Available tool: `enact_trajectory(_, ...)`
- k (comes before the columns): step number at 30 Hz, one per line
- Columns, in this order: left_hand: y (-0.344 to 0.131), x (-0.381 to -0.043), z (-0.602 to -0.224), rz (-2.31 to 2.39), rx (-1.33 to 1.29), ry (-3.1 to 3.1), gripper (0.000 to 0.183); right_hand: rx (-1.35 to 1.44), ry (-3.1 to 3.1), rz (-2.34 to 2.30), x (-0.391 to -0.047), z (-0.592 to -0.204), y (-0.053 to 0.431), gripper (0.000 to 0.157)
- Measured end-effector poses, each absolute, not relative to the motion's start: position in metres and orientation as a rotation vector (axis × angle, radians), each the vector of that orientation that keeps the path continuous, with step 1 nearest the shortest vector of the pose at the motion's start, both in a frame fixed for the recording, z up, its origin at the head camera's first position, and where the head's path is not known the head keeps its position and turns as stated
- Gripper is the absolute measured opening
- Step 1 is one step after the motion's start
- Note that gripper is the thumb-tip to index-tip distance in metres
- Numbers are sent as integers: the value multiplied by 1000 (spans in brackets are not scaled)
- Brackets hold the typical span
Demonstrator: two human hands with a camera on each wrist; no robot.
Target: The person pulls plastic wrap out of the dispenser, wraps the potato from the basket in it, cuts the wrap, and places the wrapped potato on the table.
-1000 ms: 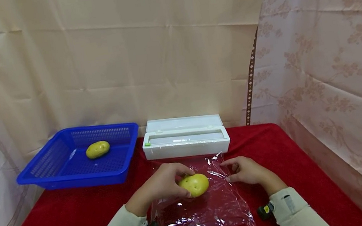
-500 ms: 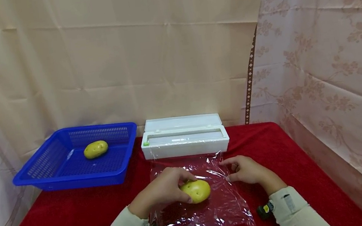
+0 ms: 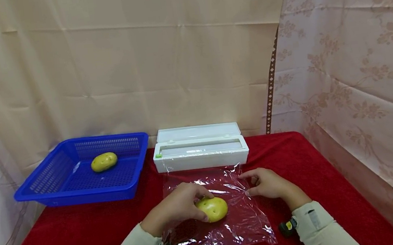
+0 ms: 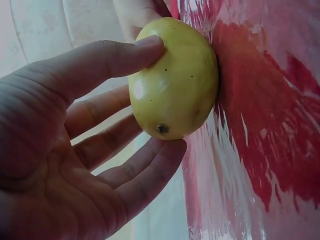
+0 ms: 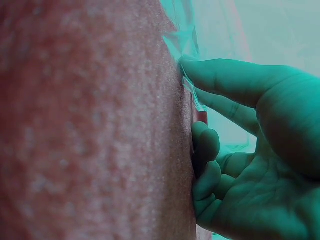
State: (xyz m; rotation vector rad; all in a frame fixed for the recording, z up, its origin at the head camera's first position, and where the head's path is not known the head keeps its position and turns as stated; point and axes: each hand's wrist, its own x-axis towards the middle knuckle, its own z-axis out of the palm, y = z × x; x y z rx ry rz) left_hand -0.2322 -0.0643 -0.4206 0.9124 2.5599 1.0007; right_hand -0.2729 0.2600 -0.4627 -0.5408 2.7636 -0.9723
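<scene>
Held potato lowered onto the clear film, grip not yet released.

At far left, a second potato [image 3: 104, 162] is contained in the blue basket [image 3: 80, 192]. The held potato [image 3: 214, 209] is gripped at its left end by thumb and fingers of the left hand [image 3: 182, 202]; compared with a second ago, it has been brought lower and nearer the person, and is now seen against the clear film [image 3: 239, 227], so its placing can be judged nearly done, with no film folded over it. Behind, the white box [image 3: 201, 162] is left with its lid raised. At right, the film's edge is touched by the right hand [image 3: 268, 185], its thumb and index finger spread apart.
</scene>
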Motion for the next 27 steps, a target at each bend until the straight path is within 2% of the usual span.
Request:
enact_trajectory(23,-64,-234,-424,915,963,2602,51,-551,2755,-988,-273,-462,261,52)
enact_trajectory(27,-65,-234,-422,909,965,2580,57,-559,2716,-1031,-274,-459,265,52)
